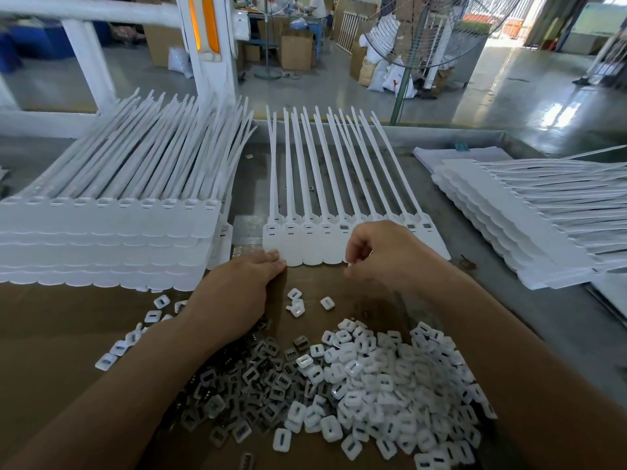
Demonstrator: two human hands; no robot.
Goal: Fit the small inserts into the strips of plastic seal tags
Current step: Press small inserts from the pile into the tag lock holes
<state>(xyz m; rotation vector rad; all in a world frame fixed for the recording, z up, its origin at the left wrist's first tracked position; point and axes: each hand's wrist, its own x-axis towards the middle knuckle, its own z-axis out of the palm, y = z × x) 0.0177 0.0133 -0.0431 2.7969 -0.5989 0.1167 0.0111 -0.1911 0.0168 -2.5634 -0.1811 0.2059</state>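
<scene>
At the near edge of the flat white strip [315,245], my left hand [244,283] presses with straight fingers; my right hand [376,252] curls over it, grip unclear. Square slotted inserts [373,378] heap nearer me; stacks [101,239] flank it.

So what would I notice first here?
Probably the big heap of small square white and grey plastic inserts nearest the camera. Behind it, the left hand touches the near edge of a flat strip of white plastic seal tags, beside the curled right hand. A tall stack of white tag strips stands to the left.
</scene>
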